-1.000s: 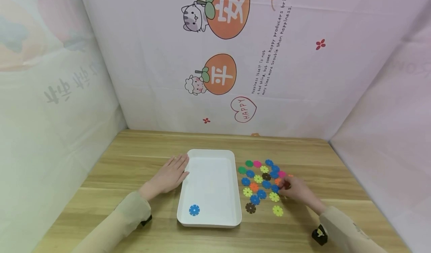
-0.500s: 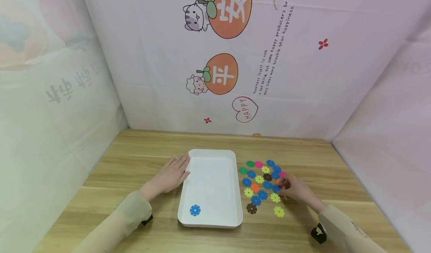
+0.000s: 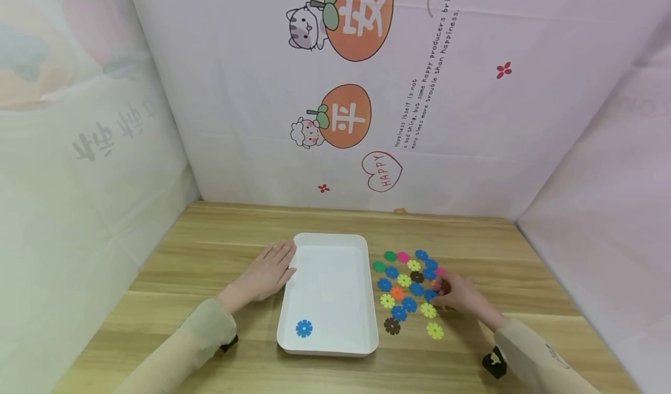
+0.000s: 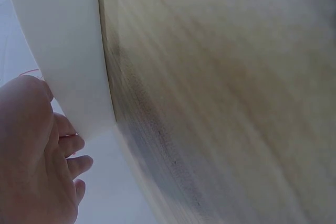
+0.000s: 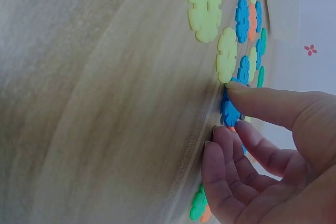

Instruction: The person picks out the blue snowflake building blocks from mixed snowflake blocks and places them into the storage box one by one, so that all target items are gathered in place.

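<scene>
The white tray (image 3: 330, 292) lies mid-table with one blue notched plastic disc (image 3: 304, 328) near its front left corner. My left hand (image 3: 267, 270) rests against the tray's left side, fingers fairly straight at the rim; in the left wrist view these fingertips (image 4: 77, 145) are by the white wall. To the right, my right hand (image 3: 458, 294) is low over the scattered discs. In the right wrist view its thumb and index finger pinch opposite edges of a blue disc (image 5: 230, 108), while the other fingers curl loosely below. Part of that disc is hidden behind the thumb.
Beside the tray's right wall lie several more notched discs: yellow (image 3: 435, 330), brown (image 3: 392, 326), green (image 3: 379, 266), pink (image 3: 402, 257) and orange (image 3: 397, 293). Printed cloth walls (image 3: 251, 120) enclose the wooden table (image 3: 220, 231) at the back and sides.
A dark brown disc showed at my right fingers one second ago; it is no longer visible there. The right fingers have shifted slightly around the blue disc. The left hand stays in place.
</scene>
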Motion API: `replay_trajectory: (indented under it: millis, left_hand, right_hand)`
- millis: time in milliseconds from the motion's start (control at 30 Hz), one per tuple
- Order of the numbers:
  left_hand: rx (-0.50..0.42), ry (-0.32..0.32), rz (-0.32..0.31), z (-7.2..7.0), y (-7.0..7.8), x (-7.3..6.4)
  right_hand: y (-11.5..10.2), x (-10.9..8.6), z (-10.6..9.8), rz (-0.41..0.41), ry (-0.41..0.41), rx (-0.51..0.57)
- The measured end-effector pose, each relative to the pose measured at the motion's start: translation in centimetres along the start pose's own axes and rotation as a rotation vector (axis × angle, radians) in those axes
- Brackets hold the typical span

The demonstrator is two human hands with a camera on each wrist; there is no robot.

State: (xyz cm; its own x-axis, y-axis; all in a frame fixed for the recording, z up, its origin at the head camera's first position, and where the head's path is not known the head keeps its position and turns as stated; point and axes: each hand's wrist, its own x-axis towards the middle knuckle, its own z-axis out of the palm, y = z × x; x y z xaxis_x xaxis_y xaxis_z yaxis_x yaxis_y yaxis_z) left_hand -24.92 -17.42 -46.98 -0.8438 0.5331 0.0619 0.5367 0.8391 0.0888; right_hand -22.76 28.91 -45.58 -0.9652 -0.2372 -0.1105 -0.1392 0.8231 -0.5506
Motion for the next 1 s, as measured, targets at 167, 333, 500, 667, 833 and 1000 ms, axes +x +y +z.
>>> replay_trajectory:
  millis: [167,333,500,667,833,1000]
  left_hand:
    - [0.0,0.002,0.002,0.1,0.0,0.1]
    - [-0.004,0.0,0.003,0.1,0.0,0.0]
    - [-0.008,0.01,0.009,-0.1,0.1,0.0]
    - [-0.013,0.013,0.015,-0.4,0.2,0.1]
    - [0.0,0.024,0.019,-0.4,0.0,0.1]
    - [-0.004,0.024,0.017,-0.6,0.0,0.2]
  right_hand:
    - [0.3,0.1,0.1,0.005,-0.002,0.012]
    - [0.5,0.0,-0.1,0.01,-0.009,0.034]
    - [0.2,-0.2,-0.6,0.011,-0.028,0.08]
    - [-0.3,-0.2,-1.0,0.018,-0.036,0.115]
    - [-1.3,-0.2,-1.3,-0.008,-0.039,0.154]
    - [-2.4,-0.1,-1.4,-0.033,-0.063,0.197]
